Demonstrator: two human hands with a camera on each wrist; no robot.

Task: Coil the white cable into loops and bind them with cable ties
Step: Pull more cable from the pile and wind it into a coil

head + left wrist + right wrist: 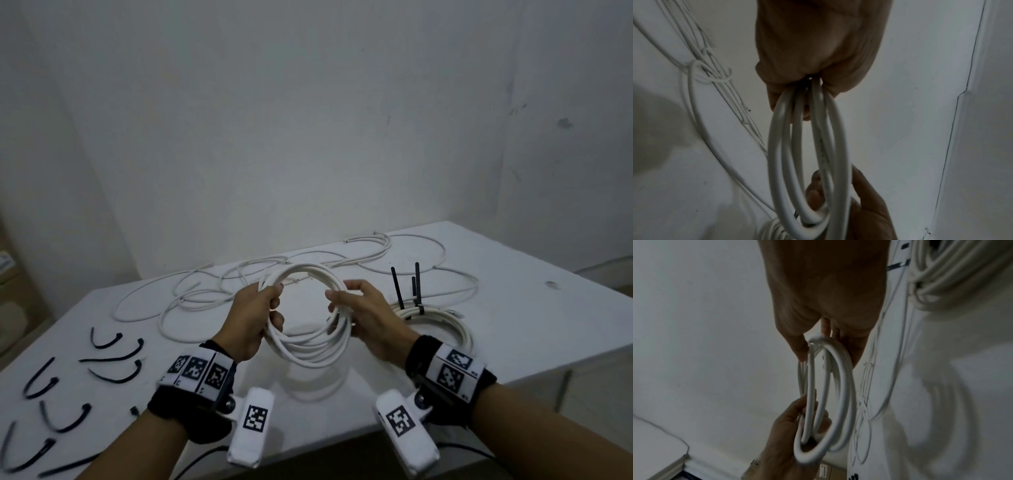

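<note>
Hanging above the table point(513, 329) at the centre of the head view, the coil point(310, 349) of white cable is held up between both hands, several loops stacked into a ring. The left hand point(251, 322) has its fingers curled round the loops on the coil's left side, gripping them as a bundle; the left wrist view shows the strands point(813, 138) emerging from that closed fist. The right hand point(363, 315) takes the coil's right side, thumb and fingers bent loosely round the loops, and in the right wrist view the strands point(830, 386) pass between thumb and fingers, though how firmly they pinch is hard to judge through the blur. Behind the coil, toward the upper middle of the head view, loose cable point(212, 291) sprawls in wide curves across the table. Just right of the right hand lies a finished bundle point(442, 322), bound, with black tie tails point(407, 284) sticking upward. At the lower left of the frame, black ties point(113, 356) lie scattered on the table, most bent into hooks. A white wall point(308, 120) fills the upper half.
</note>
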